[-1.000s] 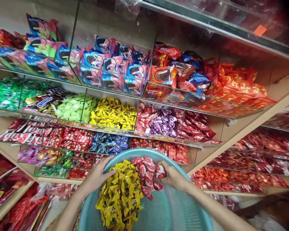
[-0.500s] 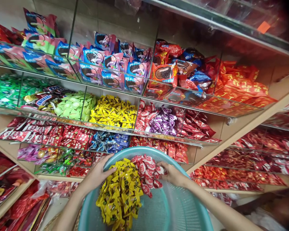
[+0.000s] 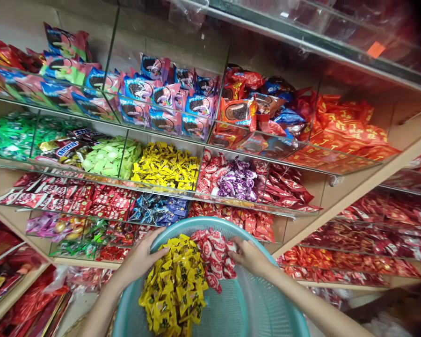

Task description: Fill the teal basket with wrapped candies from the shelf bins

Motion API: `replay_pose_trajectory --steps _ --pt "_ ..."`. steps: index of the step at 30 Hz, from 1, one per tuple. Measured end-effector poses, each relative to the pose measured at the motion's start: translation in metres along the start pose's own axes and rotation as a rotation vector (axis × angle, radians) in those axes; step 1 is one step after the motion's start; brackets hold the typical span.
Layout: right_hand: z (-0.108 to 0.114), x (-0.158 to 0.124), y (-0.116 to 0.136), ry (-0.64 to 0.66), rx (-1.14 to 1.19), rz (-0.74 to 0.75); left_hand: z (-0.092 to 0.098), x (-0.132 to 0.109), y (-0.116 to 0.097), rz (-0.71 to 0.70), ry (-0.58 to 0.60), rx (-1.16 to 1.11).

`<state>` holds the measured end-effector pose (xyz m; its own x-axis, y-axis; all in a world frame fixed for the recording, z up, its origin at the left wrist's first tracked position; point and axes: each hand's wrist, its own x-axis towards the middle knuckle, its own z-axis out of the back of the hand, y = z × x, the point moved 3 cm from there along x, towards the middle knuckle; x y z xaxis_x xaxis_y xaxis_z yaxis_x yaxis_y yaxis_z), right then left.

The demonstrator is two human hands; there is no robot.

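Observation:
A teal plastic basket (image 3: 247, 299) fills the bottom centre. Yellow wrapped candies (image 3: 175, 285) are heaped in its left part, with a smaller pile of red-and-white wrapped candies (image 3: 215, 255) beside them near the far rim. My left hand (image 3: 149, 252) grips the basket's left rim, its thumb over the inside near the yellow candies. Inside the basket my right hand (image 3: 247, 255) touches the right edge of the red-and-white pile, fingers curled; whether it holds a candy is hidden.
Behind the basket stand shelves with clear dividers (image 3: 161, 187). They hold blue-pink cookie packs (image 3: 136, 89), yellow candies (image 3: 164, 164), purple candies (image 3: 236, 178) and red packets (image 3: 351, 124). More red candies (image 3: 372, 234) fill shelves at the right.
The view has shifted slightly. My right hand's fingers have moved a little at the edge of the red-and-white pile. My left hand stays on the rim.

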<state>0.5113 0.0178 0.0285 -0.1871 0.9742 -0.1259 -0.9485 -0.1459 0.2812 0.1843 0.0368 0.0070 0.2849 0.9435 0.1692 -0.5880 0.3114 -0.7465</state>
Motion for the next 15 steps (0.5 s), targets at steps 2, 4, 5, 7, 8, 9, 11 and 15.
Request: replay_pose_trajectory --steps 2,4,5,7,8,9,11,15 --pt "-0.001 0.001 0.005 -0.004 -0.142 -0.020 -0.001 0.000 0.001 0.005 -0.004 0.011" --pt "0.000 0.001 0.010 0.003 -0.248 -0.022 -0.001 0.000 0.001 0.002 -0.008 0.017" --pt "0.000 0.001 0.012 0.012 -0.285 -0.026 -0.001 0.000 0.001 0.000 -0.008 0.017" --pt "0.001 0.001 0.015 0.030 -0.331 -0.036 -0.001 -0.001 0.002 -0.001 -0.009 0.014" --pt "0.002 0.001 0.017 0.040 -0.345 -0.044 -0.001 -0.001 0.002 -0.001 -0.010 0.012" --pt "0.002 0.000 0.017 0.048 -0.354 -0.055 -0.001 -0.001 0.003 -0.001 -0.011 0.011" --pt "0.002 -0.001 0.019 0.054 -0.359 -0.071 -0.002 0.000 0.004 -0.006 -0.013 0.013" --pt "0.006 -0.001 0.023 0.050 -0.364 -0.068 -0.003 0.001 0.008 -0.015 -0.024 0.024"
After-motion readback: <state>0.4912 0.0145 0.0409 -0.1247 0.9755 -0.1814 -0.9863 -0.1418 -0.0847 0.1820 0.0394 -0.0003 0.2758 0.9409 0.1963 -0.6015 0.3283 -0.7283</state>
